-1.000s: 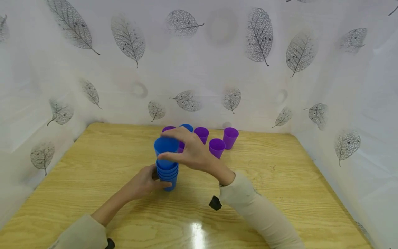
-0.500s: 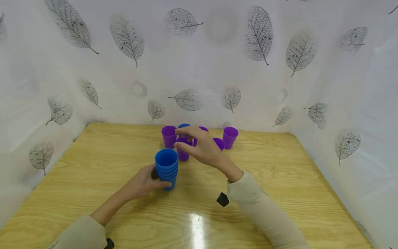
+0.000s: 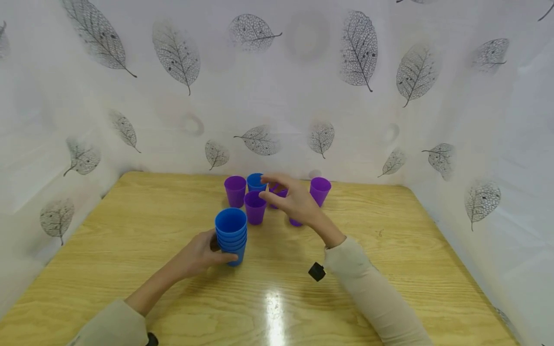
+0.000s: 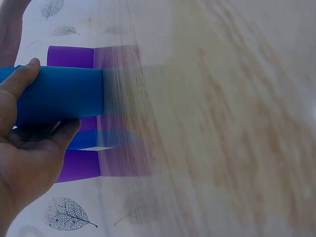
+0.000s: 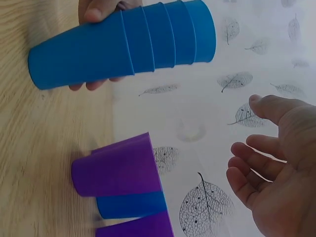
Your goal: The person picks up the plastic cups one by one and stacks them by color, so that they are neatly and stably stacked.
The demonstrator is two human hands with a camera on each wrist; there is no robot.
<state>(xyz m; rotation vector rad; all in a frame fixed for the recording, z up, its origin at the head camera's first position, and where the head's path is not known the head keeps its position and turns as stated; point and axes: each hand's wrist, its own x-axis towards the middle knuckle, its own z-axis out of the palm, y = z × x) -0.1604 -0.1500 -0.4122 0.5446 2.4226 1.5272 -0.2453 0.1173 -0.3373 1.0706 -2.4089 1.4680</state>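
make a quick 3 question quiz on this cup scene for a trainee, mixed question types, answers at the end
1. True or false: the right hand is gripping a purple cup.

2. What does the left hand grip?
a) a single purple cup
b) a stack of blue cups
c) nothing

3. How many blue cups can be seen standing outside the stack, and where?

Key:
1. False; the right wrist view shows its fingers holding nothing.
2. b
3. One; the lone blue cup stands toward the back of the table, among the purple cups.
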